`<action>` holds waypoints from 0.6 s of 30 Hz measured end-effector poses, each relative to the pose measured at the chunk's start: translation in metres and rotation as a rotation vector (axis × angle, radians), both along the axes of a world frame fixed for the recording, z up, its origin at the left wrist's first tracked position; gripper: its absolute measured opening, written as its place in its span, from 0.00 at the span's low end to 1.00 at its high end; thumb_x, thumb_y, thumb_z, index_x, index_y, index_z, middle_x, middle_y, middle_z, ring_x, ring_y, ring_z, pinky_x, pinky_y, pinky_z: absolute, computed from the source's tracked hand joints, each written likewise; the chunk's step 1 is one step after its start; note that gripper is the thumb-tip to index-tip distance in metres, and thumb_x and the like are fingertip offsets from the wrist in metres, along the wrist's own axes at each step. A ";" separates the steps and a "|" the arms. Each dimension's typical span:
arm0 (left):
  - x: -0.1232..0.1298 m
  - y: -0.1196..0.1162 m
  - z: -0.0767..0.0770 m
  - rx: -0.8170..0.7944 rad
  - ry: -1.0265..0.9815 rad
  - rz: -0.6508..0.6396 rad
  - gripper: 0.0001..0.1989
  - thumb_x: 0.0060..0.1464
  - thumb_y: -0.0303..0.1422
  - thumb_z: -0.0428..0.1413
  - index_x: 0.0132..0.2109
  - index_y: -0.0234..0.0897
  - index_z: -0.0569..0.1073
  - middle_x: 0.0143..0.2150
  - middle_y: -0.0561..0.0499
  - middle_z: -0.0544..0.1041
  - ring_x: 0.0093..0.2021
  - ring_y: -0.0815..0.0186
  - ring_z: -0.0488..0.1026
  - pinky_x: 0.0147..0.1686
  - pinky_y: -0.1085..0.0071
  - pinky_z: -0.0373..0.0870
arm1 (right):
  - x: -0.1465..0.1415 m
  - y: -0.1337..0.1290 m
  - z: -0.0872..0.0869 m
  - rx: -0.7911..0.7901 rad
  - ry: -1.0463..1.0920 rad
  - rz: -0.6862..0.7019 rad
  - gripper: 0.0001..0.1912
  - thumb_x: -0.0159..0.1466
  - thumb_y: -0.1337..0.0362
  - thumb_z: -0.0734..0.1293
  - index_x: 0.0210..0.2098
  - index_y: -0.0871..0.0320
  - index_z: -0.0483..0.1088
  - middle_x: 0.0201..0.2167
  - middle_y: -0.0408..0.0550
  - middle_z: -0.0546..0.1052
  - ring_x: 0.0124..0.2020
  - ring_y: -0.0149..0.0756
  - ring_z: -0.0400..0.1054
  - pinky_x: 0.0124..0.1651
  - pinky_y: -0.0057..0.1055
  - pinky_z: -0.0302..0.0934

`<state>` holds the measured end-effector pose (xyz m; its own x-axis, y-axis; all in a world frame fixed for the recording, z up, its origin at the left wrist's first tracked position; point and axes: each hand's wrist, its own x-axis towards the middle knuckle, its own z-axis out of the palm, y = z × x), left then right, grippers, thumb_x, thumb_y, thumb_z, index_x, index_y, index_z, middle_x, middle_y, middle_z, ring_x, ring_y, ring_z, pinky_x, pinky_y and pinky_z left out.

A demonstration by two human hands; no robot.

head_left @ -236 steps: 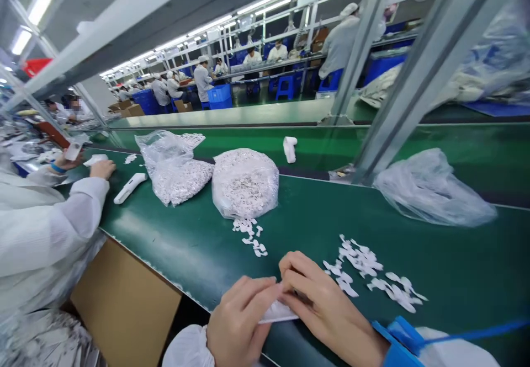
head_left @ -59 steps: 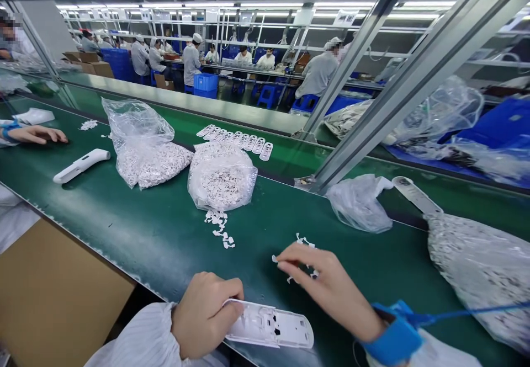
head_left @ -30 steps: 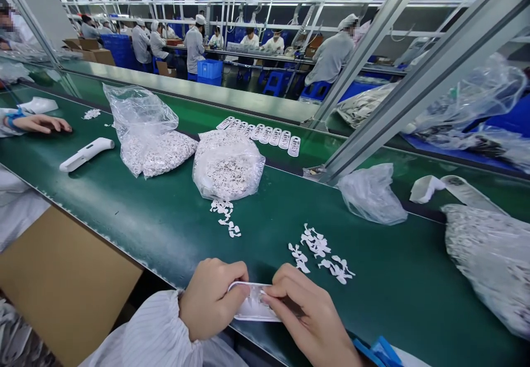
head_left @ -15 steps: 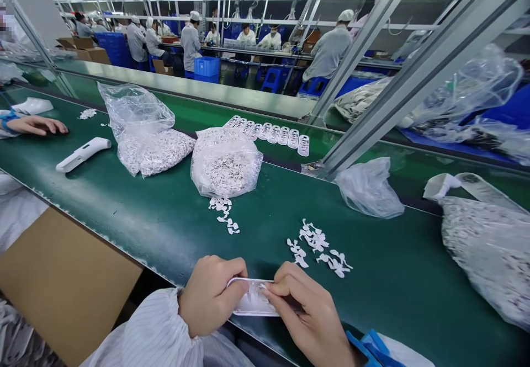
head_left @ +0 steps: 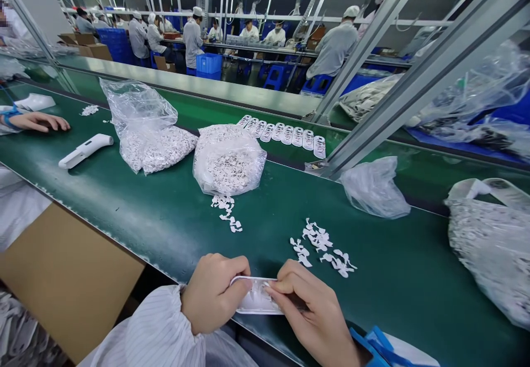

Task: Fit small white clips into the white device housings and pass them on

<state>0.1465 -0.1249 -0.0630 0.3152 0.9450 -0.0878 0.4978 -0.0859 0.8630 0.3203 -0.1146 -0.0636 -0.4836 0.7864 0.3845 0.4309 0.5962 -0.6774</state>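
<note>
Head view: the left hand (head_left: 214, 294) is curled shut on the left end of a white plastic housing (head_left: 255, 298), and the right hand (head_left: 308, 314) pinches its right end, the two hands just apart, over the near edge of the green conveyor belt (head_left: 406, 301). A blue wrist strap (head_left: 368, 342) circles the right wrist. Left to right beyond: one co-worker's hand (head_left: 41, 122), one white handheld device (head_left: 85, 150), one clear bag of white pieces (head_left: 157, 149), one round bag (head_left: 229, 160), two loose heaps of white pieces (head_left: 321, 245), nine white plates (head_left: 284, 134) in a row, their markings too small to read, one crumpled clear bag (head_left: 375, 187), and one bulging bag (head_left: 488, 256).
</note>
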 end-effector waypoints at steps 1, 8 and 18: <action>0.000 0.000 0.000 0.001 0.001 0.000 0.09 0.49 0.32 0.44 0.23 0.37 0.60 0.16 0.57 0.58 0.19 0.73 0.55 0.23 0.74 0.46 | 0.000 0.000 0.000 0.002 -0.005 0.006 0.12 0.62 0.69 0.58 0.22 0.58 0.60 0.20 0.42 0.61 0.22 0.30 0.57 0.22 0.26 0.50; -0.001 -0.002 0.000 0.028 0.036 -0.027 0.09 0.50 0.31 0.43 0.23 0.37 0.59 0.16 0.57 0.56 0.19 0.73 0.53 0.23 0.74 0.45 | -0.002 0.002 0.002 0.058 -0.126 0.084 0.14 0.63 0.71 0.55 0.21 0.58 0.57 0.20 0.43 0.61 0.23 0.31 0.54 0.24 0.28 0.50; -0.001 0.004 0.002 0.002 0.040 -0.026 0.10 0.50 0.33 0.43 0.23 0.37 0.60 0.17 0.57 0.56 0.20 0.72 0.56 0.23 0.75 0.46 | -0.001 0.016 0.010 -0.230 -0.128 0.049 0.02 0.60 0.65 0.61 0.33 0.55 0.65 0.30 0.44 0.72 0.31 0.33 0.66 0.32 0.26 0.62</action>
<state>0.1450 -0.1204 -0.0612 0.3355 0.9368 -0.0992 0.5299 -0.1006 0.8421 0.3192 -0.0988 -0.0533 -0.5561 0.8207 0.1314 0.4962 0.4546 -0.7396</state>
